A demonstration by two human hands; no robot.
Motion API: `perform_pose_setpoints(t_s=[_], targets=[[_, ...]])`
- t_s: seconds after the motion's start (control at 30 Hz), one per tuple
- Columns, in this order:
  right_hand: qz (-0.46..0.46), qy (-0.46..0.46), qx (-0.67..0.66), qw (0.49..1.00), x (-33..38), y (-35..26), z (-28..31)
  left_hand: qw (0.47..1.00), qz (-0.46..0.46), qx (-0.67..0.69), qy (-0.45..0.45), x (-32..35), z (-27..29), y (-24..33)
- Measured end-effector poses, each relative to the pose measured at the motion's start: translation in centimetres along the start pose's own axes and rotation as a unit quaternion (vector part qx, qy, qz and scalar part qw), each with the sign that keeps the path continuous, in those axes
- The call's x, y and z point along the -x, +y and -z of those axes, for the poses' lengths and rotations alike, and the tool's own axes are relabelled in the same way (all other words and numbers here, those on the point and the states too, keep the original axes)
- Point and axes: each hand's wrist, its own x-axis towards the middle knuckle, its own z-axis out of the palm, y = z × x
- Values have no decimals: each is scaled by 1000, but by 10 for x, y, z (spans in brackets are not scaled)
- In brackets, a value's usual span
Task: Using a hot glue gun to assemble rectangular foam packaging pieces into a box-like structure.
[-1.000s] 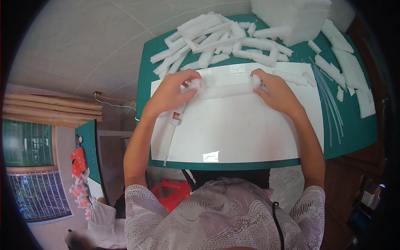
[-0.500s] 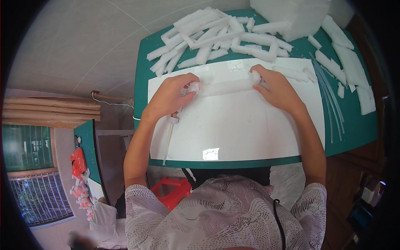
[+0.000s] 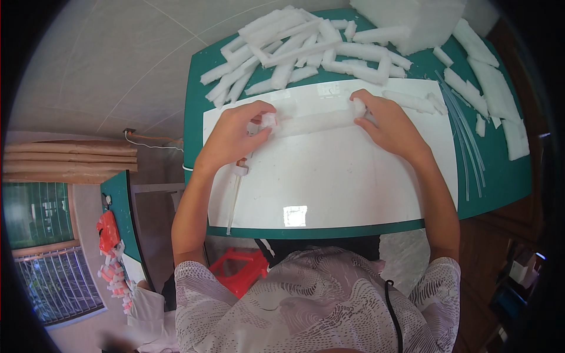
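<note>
A long roll of white, fluffy padding (image 3: 315, 123) lies across the upper part of a glossy white board (image 3: 329, 182). My left hand (image 3: 240, 130) is closed round its left end, where a crumpled, slightly pinkish tip shows between thumb and fingers. At the other end, my right hand (image 3: 385, 123) pinches the roll between thumb and fingertips. Close below my left hand lies a thin, pale stick (image 3: 234, 197) with a whitish band near its top, its lower end at the board's front edge. Another short padding strip (image 3: 408, 101) rests on the board beyond my right hand.
Several white padding strips (image 3: 282, 41) are heaped at the back of the green table (image 3: 506, 188). A big white block (image 3: 406, 23) stands behind them. Clear thin tubes (image 3: 468, 147) lie right of the board. A red stool (image 3: 240, 272) is below the table; a person (image 3: 150, 312) is at lower left.
My view has shifted slightly, so the table sits a little further left and higher. Both hands keep the same hold on the roll.
</note>
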Motion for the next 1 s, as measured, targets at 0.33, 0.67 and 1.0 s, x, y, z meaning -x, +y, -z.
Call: perform_pose_setpoints(t_s=[0.33,0.67,1.0], targets=[[-4,10,23,1000,2,-3,-1,997,11,58,50,3,-1,-2],[-1,14,22,1000,3,-6,-2,993,105,40,33,5,-14,4],[5,16,21,1000,4,-3,-3,998,-46,-43,12,24,-20,5]])
